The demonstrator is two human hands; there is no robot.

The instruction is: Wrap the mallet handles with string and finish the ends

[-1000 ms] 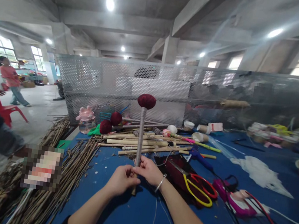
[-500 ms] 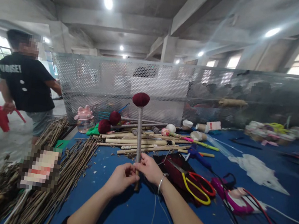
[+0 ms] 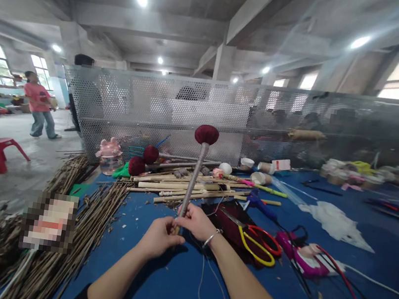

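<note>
A stick wrapped in grey cord (image 3: 194, 178) stands tilted a little to the right, topped by a dark red rounded head (image 3: 206, 134). Both hands pinch it close to its lower end. My left hand (image 3: 160, 236) has its thumb and fingers closed around the bottom of the stick. Just above, my right hand (image 3: 196, 221), with a bracelet at the wrist, is closed on the wrapped part. A loose thread (image 3: 201, 289) hangs in a loop below the right wrist. Dark red cloth (image 3: 224, 218) lies to the right, under scissors (image 3: 254, 245) with yellow and red handles.
Thin dry twigs (image 3: 98, 224) are heaped at the left, and pale sticks (image 3: 179, 186) lie behind my hands. Two dark red balls (image 3: 137, 165) sit near them. A blue glue gun (image 3: 262, 206) and a purple-white power strip (image 3: 308, 258) with cables are at the right. A perforated metal screen (image 3: 134, 110) closes the back.
The red-topped stick has swung from a slight left lean to a right lean while both hands keep hold. A person in black has walked from the left to behind the screen.
</note>
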